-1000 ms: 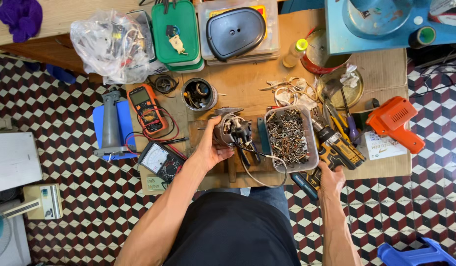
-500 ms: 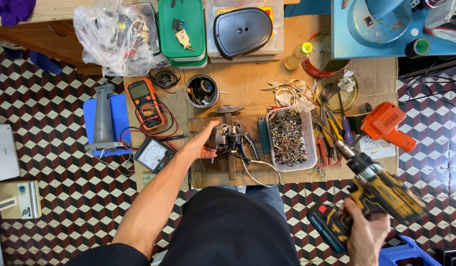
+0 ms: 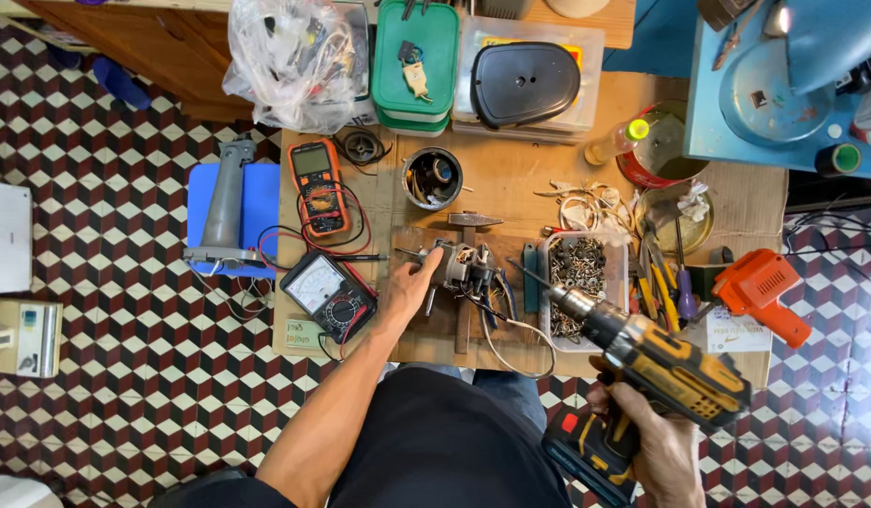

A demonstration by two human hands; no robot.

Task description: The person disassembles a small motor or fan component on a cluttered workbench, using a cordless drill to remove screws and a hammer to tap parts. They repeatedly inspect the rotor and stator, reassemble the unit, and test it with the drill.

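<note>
My left hand [image 3: 414, 284] rests on a small electric motor [image 3: 463, 266] that lies on a wooden board [image 3: 435, 325] at the middle of the low workbench. My right hand [image 3: 654, 437] grips the handle of a yellow and black cordless drill [image 3: 654, 369]. The drill's long bit [image 3: 529, 277] points up and left toward the motor, its tip just right of it. A hammer [image 3: 473, 222] lies just behind the motor. A white cord loops from the motor toward me.
A clear tray of screws [image 3: 576, 273] sits right of the motor, with pliers and screwdrivers [image 3: 663, 287] beside it. An orange multimeter [image 3: 318, 186] and a black analog meter [image 3: 326, 293] lie left. An orange tool [image 3: 761, 290] is at the right. Checkered floor surrounds the bench.
My right hand picked the drill up from beside the screw tray, drew it back toward me, and now swings its bit toward the motor. My left hand has stayed on the motor.
</note>
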